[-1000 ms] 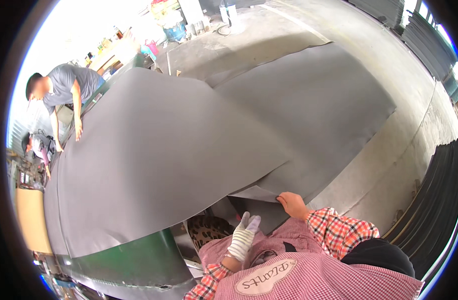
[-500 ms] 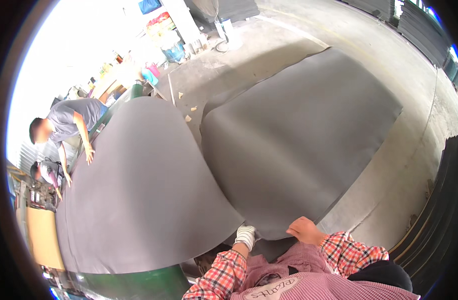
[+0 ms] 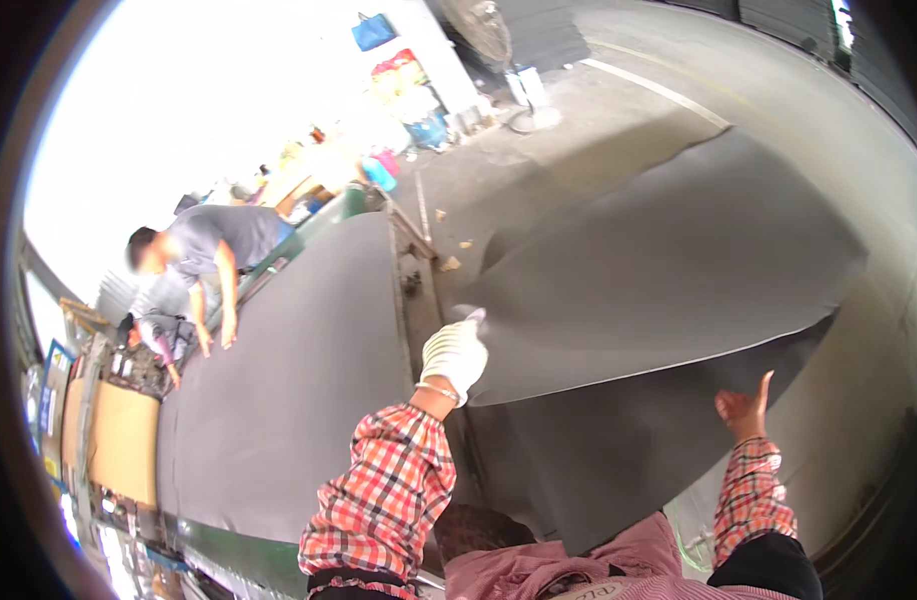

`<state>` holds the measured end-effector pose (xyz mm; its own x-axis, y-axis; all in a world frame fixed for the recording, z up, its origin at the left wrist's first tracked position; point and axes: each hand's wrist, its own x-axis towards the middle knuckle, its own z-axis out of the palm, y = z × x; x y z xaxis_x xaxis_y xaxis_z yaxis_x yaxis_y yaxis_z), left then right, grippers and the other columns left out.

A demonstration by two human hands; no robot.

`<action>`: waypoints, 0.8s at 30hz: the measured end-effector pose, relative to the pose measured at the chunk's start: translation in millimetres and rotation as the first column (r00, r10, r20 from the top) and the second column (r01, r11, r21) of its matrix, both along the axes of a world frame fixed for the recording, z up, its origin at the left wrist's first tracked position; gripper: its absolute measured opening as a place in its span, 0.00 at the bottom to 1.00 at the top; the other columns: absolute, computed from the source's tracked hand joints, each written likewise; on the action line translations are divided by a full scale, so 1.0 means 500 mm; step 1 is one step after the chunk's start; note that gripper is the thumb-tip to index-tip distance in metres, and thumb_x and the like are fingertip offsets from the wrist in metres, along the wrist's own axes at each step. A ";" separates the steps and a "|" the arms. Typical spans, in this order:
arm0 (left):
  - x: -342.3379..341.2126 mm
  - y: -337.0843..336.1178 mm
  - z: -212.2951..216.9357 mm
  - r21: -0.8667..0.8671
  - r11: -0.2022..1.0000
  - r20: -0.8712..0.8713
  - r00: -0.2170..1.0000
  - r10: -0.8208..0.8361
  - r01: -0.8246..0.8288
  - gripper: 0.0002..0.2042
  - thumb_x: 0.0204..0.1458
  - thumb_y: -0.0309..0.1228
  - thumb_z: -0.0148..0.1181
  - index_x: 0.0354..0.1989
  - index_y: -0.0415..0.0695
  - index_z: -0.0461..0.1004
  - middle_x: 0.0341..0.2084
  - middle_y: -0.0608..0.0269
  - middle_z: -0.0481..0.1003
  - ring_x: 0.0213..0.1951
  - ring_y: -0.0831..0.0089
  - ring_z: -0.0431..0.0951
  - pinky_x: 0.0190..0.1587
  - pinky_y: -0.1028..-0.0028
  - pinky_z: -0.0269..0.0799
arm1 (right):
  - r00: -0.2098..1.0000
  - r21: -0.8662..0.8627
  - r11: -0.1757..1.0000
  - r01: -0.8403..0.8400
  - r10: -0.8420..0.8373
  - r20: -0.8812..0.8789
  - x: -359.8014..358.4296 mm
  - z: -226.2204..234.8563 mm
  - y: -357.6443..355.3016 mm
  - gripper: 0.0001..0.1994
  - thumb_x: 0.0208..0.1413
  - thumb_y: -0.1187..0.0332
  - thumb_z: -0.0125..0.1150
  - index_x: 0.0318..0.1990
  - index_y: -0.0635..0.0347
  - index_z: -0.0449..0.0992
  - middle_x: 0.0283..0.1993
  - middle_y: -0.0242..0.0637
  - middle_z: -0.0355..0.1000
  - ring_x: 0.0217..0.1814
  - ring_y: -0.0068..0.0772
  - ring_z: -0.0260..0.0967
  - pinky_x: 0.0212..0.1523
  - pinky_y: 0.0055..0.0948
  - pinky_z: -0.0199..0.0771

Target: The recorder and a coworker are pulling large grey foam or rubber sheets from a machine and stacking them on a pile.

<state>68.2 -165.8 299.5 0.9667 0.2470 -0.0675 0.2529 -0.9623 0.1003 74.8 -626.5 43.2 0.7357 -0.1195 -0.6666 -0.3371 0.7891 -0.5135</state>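
Observation:
My left hand (image 3: 456, 358), in a white knit glove, is closed on the near left edge of a large flexible dark grey sheet (image 3: 668, 270). The held sheet is raised, and its pale near edge runs off to the right. Below that edge shows another dark grey layer (image 3: 608, 450), hanging toward my lap. My bare right hand (image 3: 744, 408) is over the lower right part of this layer, holding nothing, with one digit stretched up. To the left, a second grey sheet (image 3: 288, 390) lies flat on a green-sided machine table (image 3: 238, 555).
Across the table a person in a grey shirt (image 3: 213, 245) leans over with both hands on the sheet; another person (image 3: 163, 315) is beside them. A tan roll (image 3: 125, 440) is at the left. A standing fan (image 3: 523, 85) and cluttered goods (image 3: 408, 100) stand far back.
My left hand has gone forward, lifting the loose sheet's near edge and exposing the layer beneath. My right hand has moved right and forward, opening out. The left sheet now lies flatter on the table.

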 end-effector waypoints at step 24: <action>-0.281 0.465 0.378 0.405 0.840 0.679 0.734 -0.013 -0.360 0.22 0.45 0.27 0.46 0.51 0.57 0.66 0.31 0.47 0.74 0.35 0.54 0.74 0.40 0.63 0.68 | 0.966 0.184 0.978 0.100 -0.140 0.216 0.008 -0.211 0.015 0.04 0.47 0.69 0.54 0.29 0.57 0.70 0.31 0.30 0.72 0.35 0.28 0.71 0.37 0.24 0.73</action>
<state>-72.1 66.4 488.5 0.6598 0.2316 0.7148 0.4741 -0.8664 -0.1569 78.5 -619.2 -62.4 0.8567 -0.1157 -0.5026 -0.1252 0.8987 -0.4202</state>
